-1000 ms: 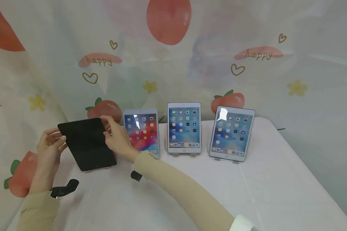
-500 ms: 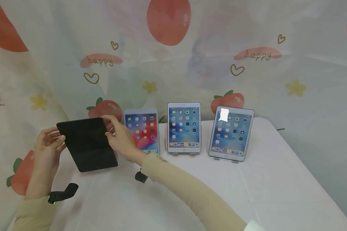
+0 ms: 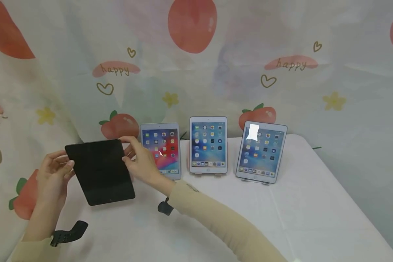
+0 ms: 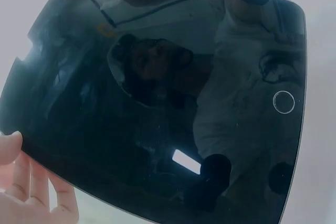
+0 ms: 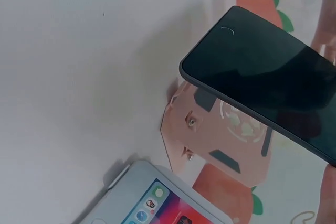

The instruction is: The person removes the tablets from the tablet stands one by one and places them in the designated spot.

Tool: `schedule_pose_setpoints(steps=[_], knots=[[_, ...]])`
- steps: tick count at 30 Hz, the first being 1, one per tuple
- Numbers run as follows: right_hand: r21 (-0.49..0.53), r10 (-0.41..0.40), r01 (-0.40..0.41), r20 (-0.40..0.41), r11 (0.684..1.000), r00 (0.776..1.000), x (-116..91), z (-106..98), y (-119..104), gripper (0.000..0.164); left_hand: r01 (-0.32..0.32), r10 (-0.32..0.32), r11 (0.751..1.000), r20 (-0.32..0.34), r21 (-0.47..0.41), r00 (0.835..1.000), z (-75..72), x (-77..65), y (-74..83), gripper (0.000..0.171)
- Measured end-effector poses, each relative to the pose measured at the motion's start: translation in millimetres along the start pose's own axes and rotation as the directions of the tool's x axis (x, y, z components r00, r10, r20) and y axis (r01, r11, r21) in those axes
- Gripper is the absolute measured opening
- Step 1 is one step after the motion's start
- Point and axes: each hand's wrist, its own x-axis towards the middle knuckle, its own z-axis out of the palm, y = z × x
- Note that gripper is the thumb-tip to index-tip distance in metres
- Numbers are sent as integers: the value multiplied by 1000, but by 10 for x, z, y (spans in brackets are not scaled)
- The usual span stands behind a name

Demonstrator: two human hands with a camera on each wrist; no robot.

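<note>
A black tablet (image 3: 101, 174) with a dark screen is held between both hands at the left of the head view. My left hand (image 3: 54, 174) pinches its upper left edge, thumb on the front and fingers behind. The right hand (image 3: 142, 160) grips the upper right edge the same way. In the right wrist view the tablet (image 5: 262, 77) is off a pink metal stand (image 5: 220, 140), whose plate and pads show below it. Reflections cover the tablet's glass (image 4: 157, 103) in the left wrist view, and its round home button (image 4: 284, 102) faces the camera.
Three white tablets with lit screens lean in a row: one (image 3: 160, 145) beside the right hand, one (image 3: 208, 145) in the middle, one (image 3: 262, 151) at the right. They stand on a white-covered table (image 3: 249, 211) before a fruit-print curtain (image 3: 229, 83).
The black tablet has come off its stand, toward the person and lower in the head view. Both hands have moved with it, keeping their grip. The three white tablets stay put.
</note>
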Motion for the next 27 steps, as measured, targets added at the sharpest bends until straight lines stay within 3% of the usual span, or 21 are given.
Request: schedule_pose_setpoints(steps=[6,15,22,27], knots=[[47,52,-54,24,997,998,-105,5,-16,50,22,-22,999,-20,36,1000,-18,-116,-17,32],[85,102,-104,31,991,994,-259,27,-1,51,117,-115,991,-42,61,992,-89,-227,-45,33],[88,132,-133,24,987,991,-355,48,51,50,191,-189,977,-23,99,982,-155,-278,-72,30],[141,197,-202,49,969,979,-410,63,84,49,257,-255,955,-34,149,966,-198,-325,-113,29]])
